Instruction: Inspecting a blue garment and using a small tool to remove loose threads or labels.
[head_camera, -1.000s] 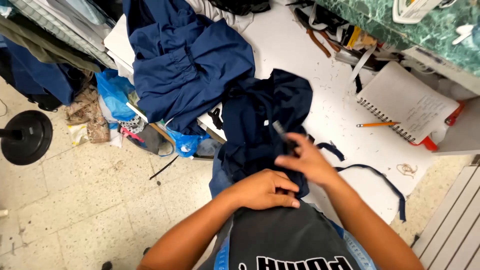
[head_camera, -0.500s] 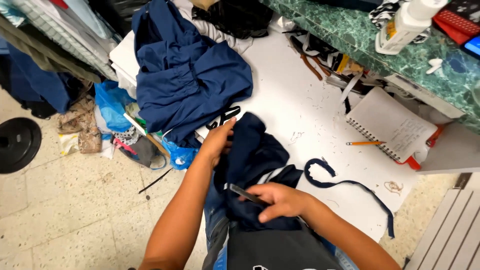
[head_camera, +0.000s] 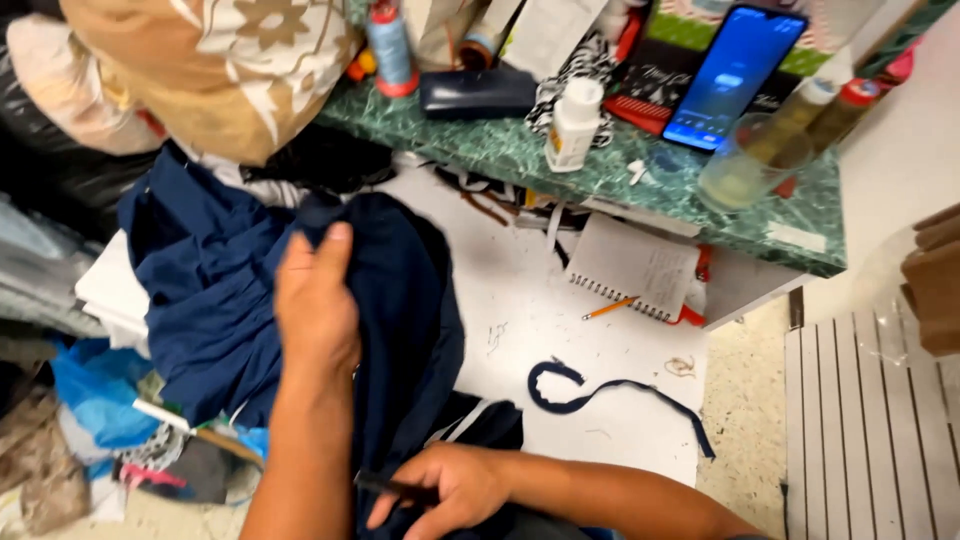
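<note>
A green marbled shelf runs across the top, carrying a white plastic bottle, a lit smartphone, a clear glass tumbler and a light-blue thread spool. Below it on the white work table lies a spiral-bound notebook with an orange pencil at its lower edge. A narrow navy fabric strip curls nearby. Blue plastic bags sit on the floor at left.
</note>
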